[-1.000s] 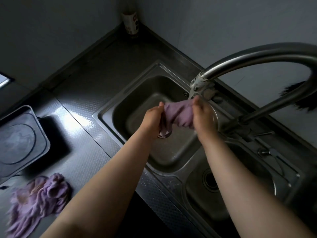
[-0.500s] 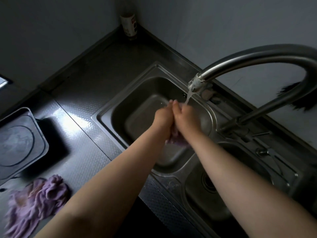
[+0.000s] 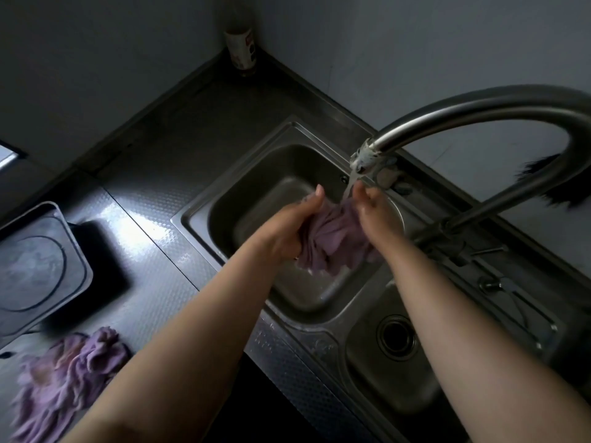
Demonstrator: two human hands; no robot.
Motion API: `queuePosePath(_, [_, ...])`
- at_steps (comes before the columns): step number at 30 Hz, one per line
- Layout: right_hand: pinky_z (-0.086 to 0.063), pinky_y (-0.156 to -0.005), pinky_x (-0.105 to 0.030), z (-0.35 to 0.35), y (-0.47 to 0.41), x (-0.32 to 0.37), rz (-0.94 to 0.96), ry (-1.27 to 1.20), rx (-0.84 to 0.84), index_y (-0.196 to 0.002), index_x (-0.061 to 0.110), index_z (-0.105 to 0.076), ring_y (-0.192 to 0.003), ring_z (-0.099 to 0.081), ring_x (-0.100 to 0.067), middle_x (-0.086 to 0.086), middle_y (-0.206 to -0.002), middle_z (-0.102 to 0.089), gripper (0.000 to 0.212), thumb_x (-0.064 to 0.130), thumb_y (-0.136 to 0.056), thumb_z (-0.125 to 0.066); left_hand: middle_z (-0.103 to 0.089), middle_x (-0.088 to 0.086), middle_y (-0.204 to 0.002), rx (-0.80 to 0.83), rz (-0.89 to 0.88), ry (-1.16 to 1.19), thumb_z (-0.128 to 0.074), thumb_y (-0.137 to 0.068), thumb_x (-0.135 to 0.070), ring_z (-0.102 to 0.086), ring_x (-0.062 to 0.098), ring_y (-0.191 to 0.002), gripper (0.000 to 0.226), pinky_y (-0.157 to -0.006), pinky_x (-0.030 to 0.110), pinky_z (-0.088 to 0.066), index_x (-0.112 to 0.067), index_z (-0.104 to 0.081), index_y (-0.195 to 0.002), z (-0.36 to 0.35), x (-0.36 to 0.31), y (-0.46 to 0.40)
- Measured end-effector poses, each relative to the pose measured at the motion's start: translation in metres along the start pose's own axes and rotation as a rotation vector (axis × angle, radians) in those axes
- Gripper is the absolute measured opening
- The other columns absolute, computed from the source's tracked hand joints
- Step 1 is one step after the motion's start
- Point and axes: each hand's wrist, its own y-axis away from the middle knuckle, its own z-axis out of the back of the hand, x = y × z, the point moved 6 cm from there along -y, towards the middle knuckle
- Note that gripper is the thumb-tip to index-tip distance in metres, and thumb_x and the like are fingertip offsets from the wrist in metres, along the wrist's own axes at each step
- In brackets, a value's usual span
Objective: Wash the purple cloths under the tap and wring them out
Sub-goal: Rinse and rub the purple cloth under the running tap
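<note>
A purple cloth [image 3: 332, 241] hangs bunched between both hands over the left basin of the steel sink [image 3: 204, 215]. My left hand [image 3: 287, 228] grips its left side and my right hand [image 3: 374, 215] grips its right side. Water runs from the curved tap [image 3: 447, 119], whose spout sits just above my right hand. A second purple cloth [image 3: 64, 378] lies crumpled on the counter at the lower left.
A smaller right basin with a round drain [image 3: 396, 337] lies below the tap base. A dark square tray [image 3: 35, 270] sits on the counter at left. A bottle [image 3: 241, 46] stands in the far corner. Walls close in behind.
My hands were pressed together around the cloth half a second ago. They have drawn apart, and the cloth now spreads between them under the running water.
</note>
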Motion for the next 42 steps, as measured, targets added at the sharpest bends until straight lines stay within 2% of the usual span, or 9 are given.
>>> queuePosePath(5, [-0.049,-0.068,-0.024,-0.011,0.018,-0.017,-0.115,0.064,0.605,-0.091,0.022,-0.059,-0.085,-0.065,-0.016,0.005,-0.086,-0.065,0.022,0.038,-0.080,-0.069,-0.059,0.020,-0.120,-0.156,-0.175,-0.092,-0.054,-0.092,-0.001,-0.061,0.028,-0.102,0.040,-0.086,0.039,-0.057,-0.002,-0.048,-0.131,0.039,-0.022,-0.004])
queuePosePath(10, [-0.050,-0.074,-0.026,0.005,0.006,-0.033,-0.092,-0.264,0.407,-0.100,0.023,-0.059,-0.096,-0.064,-0.019,-0.001,-0.101,-0.066,0.017,0.017,-0.086,-0.065,-0.062,0.003,-0.085,-0.464,-0.358,-0.960,-0.051,-0.098,-0.024,-0.058,0.017,-0.078,0.012,-0.076,0.027,-0.047,-0.017,-0.061,-0.097,0.040,-0.036,0.005])
queuePosePath(15, [-0.056,-0.083,-0.033,0.000,0.008,-0.026,-0.127,-0.745,0.337,-0.109,0.020,-0.057,-0.103,-0.065,-0.023,-0.007,-0.111,-0.065,0.053,0.039,-0.063,-0.077,-0.069,0.012,-0.091,-0.463,-0.246,-0.426,-0.047,-0.099,-0.027,-0.066,0.024,-0.078,0.020,-0.075,0.038,-0.055,-0.018,-0.063,-0.093,0.032,-0.007,-0.005])
queuePosePath(20, [-0.050,-0.066,-0.023,-0.028,0.025,0.001,0.007,-0.271,0.053,-0.088,0.023,-0.055,-0.079,-0.063,-0.011,0.005,-0.084,-0.065,0.023,0.041,-0.083,-0.068,-0.062,0.017,-0.066,-0.429,-0.189,-0.306,-0.040,-0.101,-0.029,-0.058,0.026,-0.039,0.028,-0.035,0.031,-0.048,-0.007,-0.057,-0.099,-0.005,0.014,-0.010])
queuePosePath(27, [-0.044,-0.064,-0.031,-0.027,0.026,0.000,0.020,-0.092,-0.140,-0.085,0.013,-0.062,-0.074,-0.061,-0.023,-0.004,-0.075,-0.064,0.030,0.034,-0.097,-0.044,-0.070,0.012,-0.092,-0.471,-0.220,-0.305,-0.048,-0.098,-0.035,-0.067,0.026,-0.090,0.030,-0.087,0.037,-0.054,-0.011,-0.064,-0.098,-0.010,0.012,-0.017])
queuePosePath(32, [-0.041,-0.064,-0.028,-0.011,0.011,-0.007,0.017,-0.030,-0.151,-0.091,0.010,-0.058,-0.069,-0.055,-0.019,-0.002,-0.074,-0.058,0.025,0.029,-0.099,-0.043,-0.070,0.004,-0.076,-0.299,-0.183,-0.473,-0.044,-0.099,-0.044,-0.068,0.014,-0.069,0.040,-0.065,0.023,-0.055,-0.012,-0.068,-0.095,-0.022,0.019,-0.011])
queuePosePath(35, [-0.043,-0.060,-0.014,-0.001,0.001,-0.032,-0.060,-0.284,-0.035,-0.100,0.016,-0.057,-0.071,-0.058,-0.009,0.006,-0.079,-0.060,0.009,0.012,-0.094,-0.052,-0.068,0.004,-0.092,-0.170,-0.320,-0.697,-0.054,-0.096,-0.033,-0.065,0.016,-0.084,0.018,-0.082,0.034,-0.057,-0.017,-0.061,-0.102,-0.027,0.006,-0.003])
queuePosePath(37, [-0.046,-0.060,-0.025,0.004,-0.001,-0.052,-0.158,-0.458,0.067,-0.088,0.019,-0.066,-0.070,-0.063,-0.014,0.005,-0.075,-0.069,0.018,0.010,-0.089,-0.051,-0.065,0.002,-0.102,-0.060,-0.405,-0.765,-0.063,-0.091,-0.014,-0.064,0.012,-0.089,0.020,-0.081,0.029,-0.056,-0.017,-0.056,-0.110,-0.022,-0.016,0.009])
queuePosePath(42, [-0.048,-0.077,-0.029,0.003,0.005,-0.036,-0.187,-0.173,0.224,-0.083,0.021,-0.066,-0.088,-0.062,-0.017,0.000,-0.086,-0.067,0.042,0.050,-0.096,-0.039,-0.061,-0.002,-0.116,0.328,-0.298,-0.988,-0.066,-0.080,0.006,-0.065,0.005,-0.100,0.047,-0.077,0.017,-0.053,-0.015,-0.054,-0.120,-0.034,-0.026,0.026])
